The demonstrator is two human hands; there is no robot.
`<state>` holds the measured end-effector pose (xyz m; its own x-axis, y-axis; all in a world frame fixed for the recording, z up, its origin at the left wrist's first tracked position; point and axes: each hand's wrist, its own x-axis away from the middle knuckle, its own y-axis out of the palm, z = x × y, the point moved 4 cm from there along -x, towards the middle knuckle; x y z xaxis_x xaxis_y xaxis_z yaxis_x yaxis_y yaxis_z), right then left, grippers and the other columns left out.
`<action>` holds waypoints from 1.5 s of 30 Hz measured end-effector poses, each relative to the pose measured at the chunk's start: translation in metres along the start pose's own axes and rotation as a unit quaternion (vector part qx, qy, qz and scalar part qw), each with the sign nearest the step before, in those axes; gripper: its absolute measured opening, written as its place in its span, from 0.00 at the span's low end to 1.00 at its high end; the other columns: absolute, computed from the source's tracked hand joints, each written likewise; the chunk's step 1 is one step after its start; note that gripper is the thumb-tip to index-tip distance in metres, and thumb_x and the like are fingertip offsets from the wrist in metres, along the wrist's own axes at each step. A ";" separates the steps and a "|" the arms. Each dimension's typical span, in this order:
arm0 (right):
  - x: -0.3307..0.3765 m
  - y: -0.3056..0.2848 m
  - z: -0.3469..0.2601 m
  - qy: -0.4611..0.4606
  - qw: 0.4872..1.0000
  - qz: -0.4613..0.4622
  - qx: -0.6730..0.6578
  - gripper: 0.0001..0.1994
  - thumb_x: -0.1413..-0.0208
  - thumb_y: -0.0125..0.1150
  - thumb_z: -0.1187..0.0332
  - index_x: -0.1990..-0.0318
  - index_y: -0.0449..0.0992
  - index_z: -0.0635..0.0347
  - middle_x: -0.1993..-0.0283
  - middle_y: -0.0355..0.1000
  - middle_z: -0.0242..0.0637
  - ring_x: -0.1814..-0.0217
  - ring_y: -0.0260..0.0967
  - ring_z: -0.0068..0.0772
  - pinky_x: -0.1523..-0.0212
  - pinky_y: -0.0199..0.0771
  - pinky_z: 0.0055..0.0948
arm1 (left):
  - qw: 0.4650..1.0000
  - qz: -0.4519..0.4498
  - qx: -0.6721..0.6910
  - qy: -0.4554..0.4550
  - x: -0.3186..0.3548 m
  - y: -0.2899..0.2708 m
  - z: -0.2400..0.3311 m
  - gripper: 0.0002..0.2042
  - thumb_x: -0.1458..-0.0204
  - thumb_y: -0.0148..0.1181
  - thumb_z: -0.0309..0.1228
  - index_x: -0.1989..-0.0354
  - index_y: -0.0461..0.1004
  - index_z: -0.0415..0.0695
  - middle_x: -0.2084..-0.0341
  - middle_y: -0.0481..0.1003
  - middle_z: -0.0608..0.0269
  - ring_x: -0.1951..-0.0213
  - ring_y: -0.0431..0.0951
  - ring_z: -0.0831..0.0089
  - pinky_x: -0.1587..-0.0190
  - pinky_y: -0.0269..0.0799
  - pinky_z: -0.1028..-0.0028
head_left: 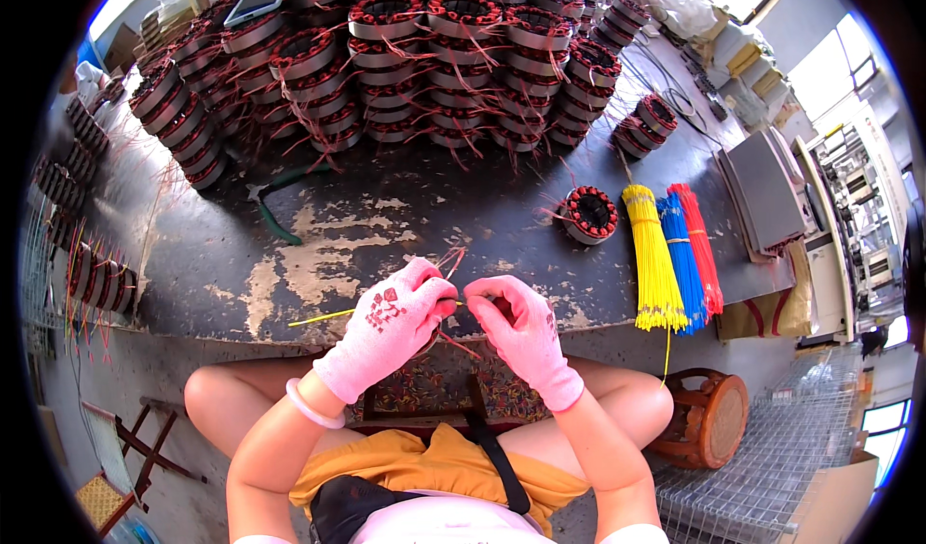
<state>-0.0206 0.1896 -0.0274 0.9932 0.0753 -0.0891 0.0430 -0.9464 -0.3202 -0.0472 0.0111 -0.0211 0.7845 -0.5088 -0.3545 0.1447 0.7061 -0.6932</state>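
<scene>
Left hand [386, 327], in a pink glove, is pinched around a yellow wire [323, 317]; its long end sticks out left of the glove over the bench edge, and a short bit shows between the hands. Right hand [523, 337], also pink-gloved, is just beside it, fingers curled in at the same spot; can't tell what it grips. Red leads [461, 345] poke out above and below the left hand (whatever they join is hidden by the glove). Bench [415, 221] is black with worn patches. On it: green-handled pliers [280, 218] ahead and left; 1 loose stator [590, 214] ahead and right, red windings up; then 3 bundles side by side: yellow bundle [652, 255], blue bundle [681, 259], red bundle [698, 245]. 1 yellow strand hangs down from the first. Short stator stack [644, 124] behind those. Tall stator stacks [386, 71] fill the back of the bench, leads trailing; phone [258, 1] on top at left. Drum-shaped wooden stool [709, 419] stands by the right knee.
</scene>
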 end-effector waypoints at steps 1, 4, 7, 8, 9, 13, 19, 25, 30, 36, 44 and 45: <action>-0.002 -0.001 0.001 0.024 0.999 -0.023 -0.013 0.05 0.36 0.61 0.75 0.54 0.79 0.63 0.63 0.75 0.28 0.72 0.66 0.12 0.72 0.67 0.19 | 1.000 -0.001 -0.009 -0.004 -0.001 -0.001 0.003 0.07 0.44 0.64 0.25 0.57 0.78 0.43 0.60 0.73 0.55 0.61 0.79 0.52 0.60 0.76 0.60; -0.005 -0.001 0.002 0.037 0.998 -0.036 -0.033 0.06 0.36 0.62 0.73 0.54 0.78 0.62 0.68 0.74 0.25 0.73 0.64 0.11 0.72 0.65 0.18 | 1.000 -0.004 -0.023 -0.016 -0.002 -0.001 0.007 0.07 0.44 0.64 0.26 0.58 0.78 0.44 0.60 0.74 0.55 0.61 0.79 0.52 0.60 0.76 0.61; -0.008 -0.005 -0.003 0.050 0.997 -0.058 -0.032 0.06 0.36 0.62 0.72 0.55 0.77 0.63 0.67 0.74 0.26 0.72 0.65 0.12 0.71 0.66 0.19 | 1.000 0.002 -0.011 -0.019 -0.001 0.001 0.009 0.07 0.46 0.66 0.27 0.60 0.78 0.44 0.60 0.75 0.56 0.61 0.79 0.53 0.61 0.77 0.61; -0.010 -0.006 -0.004 0.053 0.996 -0.067 -0.030 0.06 0.37 0.62 0.71 0.56 0.77 0.63 0.67 0.74 0.27 0.72 0.65 0.12 0.71 0.67 0.19 | 1.000 0.006 -0.009 -0.017 -0.001 0.001 0.011 0.07 0.47 0.67 0.27 0.60 0.78 0.44 0.60 0.75 0.57 0.61 0.79 0.54 0.61 0.77 0.61; -0.012 -0.006 -0.001 0.079 0.993 -0.079 -0.036 0.07 0.36 0.62 0.71 0.56 0.76 0.64 0.67 0.74 0.27 0.71 0.66 0.13 0.70 0.68 0.20 | 1.000 0.011 -0.008 -0.014 0.000 0.001 0.012 0.07 0.47 0.67 0.27 0.61 0.78 0.44 0.61 0.76 0.58 0.61 0.80 0.56 0.61 0.77 0.61; -0.020 -0.003 0.014 0.198 0.963 -0.118 -0.138 0.10 0.37 0.61 0.67 0.56 0.74 0.65 0.65 0.73 0.28 0.69 0.65 0.14 0.68 0.69 0.20 | 0.999 0.028 -0.039 0.020 0.002 0.009 0.008 0.07 0.49 0.68 0.28 0.63 0.79 0.46 0.63 0.76 0.62 0.61 0.80 0.59 0.61 0.77 0.62; -0.008 -0.011 0.007 0.035 0.997 -0.050 0.051 0.15 0.40 0.66 0.66 0.48 0.76 0.62 0.56 0.77 0.36 0.67 0.74 0.22 0.64 0.75 0.24 | 0.999 0.025 -0.032 0.010 0.003 0.010 0.004 0.07 0.50 0.68 0.27 0.64 0.79 0.46 0.63 0.77 0.63 0.61 0.80 0.59 0.60 0.77 0.63; 0.002 -0.003 0.008 -0.312 0.868 -0.005 0.385 0.18 0.45 0.70 0.66 0.48 0.78 0.59 0.52 0.78 0.35 0.65 0.75 0.24 0.66 0.75 0.25 | 0.999 0.022 -0.031 0.012 0.000 0.012 0.005 0.06 0.50 0.68 0.28 0.64 0.79 0.46 0.63 0.77 0.63 0.60 0.80 0.60 0.60 0.77 0.62; -0.010 -0.002 0.028 0.301 0.895 -0.281 -0.172 0.16 0.33 0.52 0.59 0.57 0.79 0.63 0.65 0.76 0.30 0.69 0.69 0.15 0.71 0.64 0.18 | 0.999 -0.001 -0.032 0.022 0.001 0.012 0.005 0.08 0.50 0.68 0.27 0.62 0.78 0.46 0.63 0.77 0.62 0.60 0.80 0.59 0.60 0.77 0.62; -0.007 -0.018 -0.002 -0.058 0.966 -0.161 0.195 0.11 0.37 0.59 0.64 0.55 0.78 0.61 0.63 0.78 0.38 0.63 0.77 0.37 0.60 0.77 0.34 | 1.000 -0.011 -0.002 -0.005 0.001 0.013 0.004 0.08 0.52 0.67 0.24 0.62 0.79 0.44 0.62 0.78 0.60 0.60 0.80 0.55 0.58 0.77 0.62; -0.017 -0.004 0.042 0.279 0.933 -0.202 -0.102 0.12 0.37 0.59 0.63 0.62 0.78 0.64 0.71 0.76 0.38 0.70 0.74 0.27 0.68 0.72 0.31 | 1.000 -0.007 -0.018 0.020 -0.001 0.012 0.004 0.08 0.51 0.68 0.27 0.63 0.78 0.45 0.62 0.77 0.62 0.61 0.80 0.57 0.61 0.77 0.61; -0.016 -0.004 0.041 0.300 0.924 -0.210 -0.112 0.11 0.38 0.62 0.63 0.62 0.79 0.63 0.70 0.76 0.38 0.70 0.73 0.30 0.67 0.72 0.31 | 1.000 -0.007 -0.018 0.018 0.000 0.012 0.004 0.08 0.51 0.68 0.27 0.63 0.78 0.45 0.62 0.77 0.62 0.61 0.79 0.57 0.61 0.77 0.61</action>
<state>-0.0414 0.2052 -0.0628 0.7622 0.3260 0.5592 0.3919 -0.9200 0.0021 -0.0427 0.0212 -0.0272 0.7607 -0.5363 -0.3656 0.1341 0.6810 -0.7199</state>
